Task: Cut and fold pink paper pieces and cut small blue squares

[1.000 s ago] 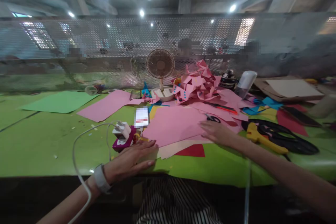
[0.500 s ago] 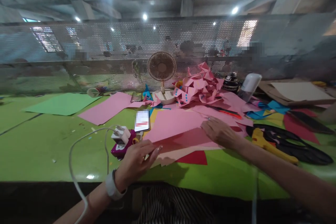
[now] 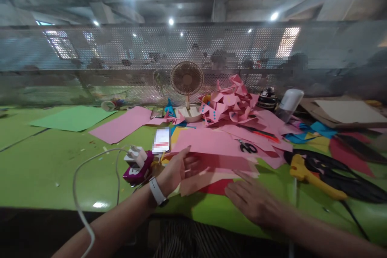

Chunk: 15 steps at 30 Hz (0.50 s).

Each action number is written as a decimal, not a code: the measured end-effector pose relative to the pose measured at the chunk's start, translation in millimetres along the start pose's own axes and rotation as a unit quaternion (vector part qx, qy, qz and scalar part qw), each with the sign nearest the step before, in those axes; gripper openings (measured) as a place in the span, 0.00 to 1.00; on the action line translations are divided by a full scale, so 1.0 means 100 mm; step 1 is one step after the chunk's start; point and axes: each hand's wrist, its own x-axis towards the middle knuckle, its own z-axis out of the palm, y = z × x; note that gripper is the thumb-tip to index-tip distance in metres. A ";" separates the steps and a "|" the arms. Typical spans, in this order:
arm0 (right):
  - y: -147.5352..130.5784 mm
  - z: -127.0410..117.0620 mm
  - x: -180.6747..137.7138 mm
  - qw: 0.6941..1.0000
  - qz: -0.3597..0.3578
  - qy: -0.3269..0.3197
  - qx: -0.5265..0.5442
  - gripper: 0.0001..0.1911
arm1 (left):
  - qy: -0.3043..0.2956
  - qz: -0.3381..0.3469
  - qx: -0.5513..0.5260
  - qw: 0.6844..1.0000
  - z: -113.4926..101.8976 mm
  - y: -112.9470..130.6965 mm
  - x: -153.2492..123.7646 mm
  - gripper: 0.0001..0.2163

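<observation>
A stack of pink paper sheets (image 3: pixel 208 140) lies before me, with a peach sheet (image 3: pixel 190 185) and a red sheet (image 3: pixel 217 186) sticking out at its near side. My left hand (image 3: pixel 179 167) is at the stack's left front, thumb apart from the curved fingers, holding nothing that I can see. Over the near edge, close to the red sheet, my right hand (image 3: pixel 255 201) is open with its fingers stretched out and nothing in it. Small black-handled scissors (image 3: pixel 248 146) lie on the stack's right part.
Behind the stack stand a small fan (image 3: pixel 186 78) and a heap of folded pink paper pieces (image 3: pixel 231 102). A phone (image 3: pixel 161 140) and a purple power strip (image 3: pixel 137 173) with a white cable are left. At right lies a yellow-and-black tool (image 3: pixel 314 181). A perforated screen (image 3: pixel 130 84) runs behind.
My right hand has drawn back toward me from the stack's right part, and the scissors now show there. My left hand has moved rightward and a little forward, its fingers now over the paper.
</observation>
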 end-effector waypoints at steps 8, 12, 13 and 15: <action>0.32 -0.15 0.11 1.000 0.018 0.019 0.018 0.12 | -0.005 -0.012 -0.014 1.000 0.10 -0.14 -0.07 0.05; 0.64 -0.45 0.15 0.991 0.107 0.074 0.026 0.09 | -0.118 0.048 0.087 0.988 0.23 -0.06 -0.24 0.09; 0.72 -0.50 0.16 0.986 0.144 0.081 0.036 0.09 | -0.126 0.103 0.135 0.977 0.25 -0.01 -0.25 0.09; 0.87 -0.52 0.20 0.971 0.213 0.093 0.063 0.09 | -0.130 0.195 0.235 0.943 0.28 0.13 -0.22 0.09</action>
